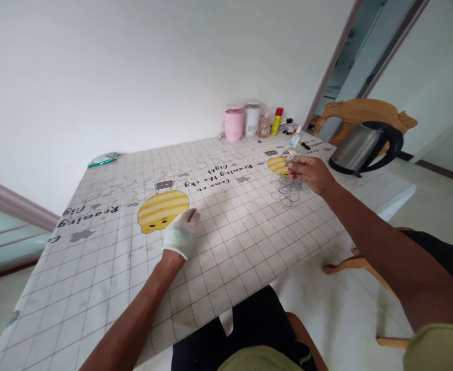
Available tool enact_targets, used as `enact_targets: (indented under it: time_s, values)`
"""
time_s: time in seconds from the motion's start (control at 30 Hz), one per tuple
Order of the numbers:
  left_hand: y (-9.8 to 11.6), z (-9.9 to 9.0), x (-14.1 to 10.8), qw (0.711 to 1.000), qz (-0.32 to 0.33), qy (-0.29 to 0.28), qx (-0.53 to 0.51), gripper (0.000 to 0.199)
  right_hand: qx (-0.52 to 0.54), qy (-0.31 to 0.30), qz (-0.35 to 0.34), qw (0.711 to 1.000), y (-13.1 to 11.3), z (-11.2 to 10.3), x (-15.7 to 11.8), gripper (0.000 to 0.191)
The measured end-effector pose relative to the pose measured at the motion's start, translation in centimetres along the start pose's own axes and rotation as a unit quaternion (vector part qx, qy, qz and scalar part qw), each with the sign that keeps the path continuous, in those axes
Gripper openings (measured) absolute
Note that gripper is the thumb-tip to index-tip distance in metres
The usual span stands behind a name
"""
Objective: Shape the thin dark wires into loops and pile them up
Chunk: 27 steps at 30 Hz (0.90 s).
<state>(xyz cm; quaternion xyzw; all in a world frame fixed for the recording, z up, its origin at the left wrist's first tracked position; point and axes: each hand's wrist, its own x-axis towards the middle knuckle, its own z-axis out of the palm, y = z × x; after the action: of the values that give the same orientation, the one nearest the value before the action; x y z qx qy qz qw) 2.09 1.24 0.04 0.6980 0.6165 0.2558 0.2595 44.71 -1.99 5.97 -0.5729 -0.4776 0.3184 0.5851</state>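
My left hand (180,234), in a white knitted glove with grey fingertips, rests low over the tablecloth (230,247) beside a printed yellow striped bear balloon. Its fingers are curled together, and whatever they may hold is hidden. Further right, my bare right hand (307,172) is raised a little over the table with thumb and fingertips pinched; what is between them is too small to make out. Just beneath it lies a loose tangle of thin grey strands (286,193). A small crumpled whitish thing (290,153) shows just behind the right fingertips.
Along the wall stand a pink canister (234,123), a white canister (252,119), a spray bottle (264,127) and a yellow can with red cap (277,121). A small clear bottle (296,136) and a steel kettle (359,147) are at right, near a wooden chair (369,113). A green-edged packet (103,159) lies far left.
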Motion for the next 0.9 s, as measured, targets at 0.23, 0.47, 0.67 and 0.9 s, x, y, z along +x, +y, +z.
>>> enact_targets:
  time_s: [0.23,0.47,0.67,0.9]
  values:
    - [9.5,2.5,-1.4,0.922,0.006,-0.178,-0.345,0.056,-0.001,-0.134,-0.055,0.989,-2.5,8.4,-4.2,0.026]
    - [8.0,4.8,-1.4,0.807,-0.029,-0.277,-0.521,0.042,0.012,-0.198,-0.05,0.979,-1.8,12.2,-6.1,0.029]
    - [6.1,4.6,-1.5,0.757,-0.061,-0.235,-0.606,0.044,0.034,-0.205,-0.043,0.977,-1.6,13.3,-7.0,0.029]
    - [4.8,4.7,-1.6,0.826,-0.075,-0.128,-0.543,0.041,0.009,-0.16,-0.068,0.985,-1.3,14.6,-7.5,0.023]
